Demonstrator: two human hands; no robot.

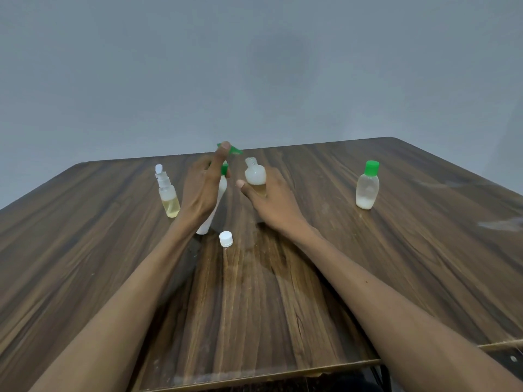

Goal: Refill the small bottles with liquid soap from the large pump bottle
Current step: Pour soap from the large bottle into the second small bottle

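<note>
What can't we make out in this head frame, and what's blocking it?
Head view, the only one:
- large pump bottle: body mostly hidden behind the left hand; its soap level cannot be told.
- green pump head: blurred and partly behind the thumb, so whether it is being pressed is unclear.
- open small bottle: lower part hidden by the right hand; fill level unreadable.
- Any soap stream: too small or blurred.
</note>
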